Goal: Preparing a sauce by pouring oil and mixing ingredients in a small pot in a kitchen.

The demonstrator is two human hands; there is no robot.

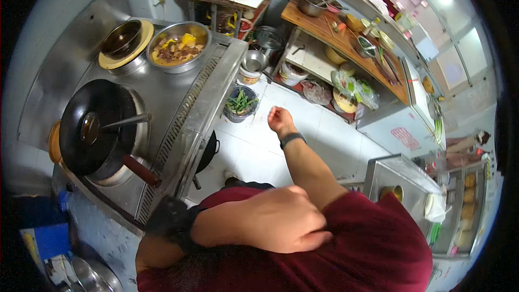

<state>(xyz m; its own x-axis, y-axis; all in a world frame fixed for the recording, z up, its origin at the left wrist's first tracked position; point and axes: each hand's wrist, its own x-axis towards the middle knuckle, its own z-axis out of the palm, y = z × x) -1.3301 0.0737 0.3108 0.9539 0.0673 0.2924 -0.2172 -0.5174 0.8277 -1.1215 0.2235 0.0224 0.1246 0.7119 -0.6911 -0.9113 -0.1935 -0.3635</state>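
Note:
My left hand (300,221), blurred, is curled into a fist in front of the maroon shirt (357,247); its palm is hidden. A black band or cuff wraps the left wrist. My right hand (280,121) is held out over the white tiled floor (263,166), its fingers curled in and nothing visible in them. A dark wristband (292,139) circles that wrist. To the left, a black wok (95,146) with a metal-and-wood handle rests tilted on a steel stove (166,85). Behind it stands a steel bowl (178,67) of sliced food.
A plastic-lined bin (239,117) holding green leaf scraps stands on the floor beside the stove. Wooden shelving (344,40) with pots and bowls lines the far side. A white freezer (399,129) and a steel counter (385,174) stand at the right. Another black pan (209,150) hangs or stands by the stove's front.

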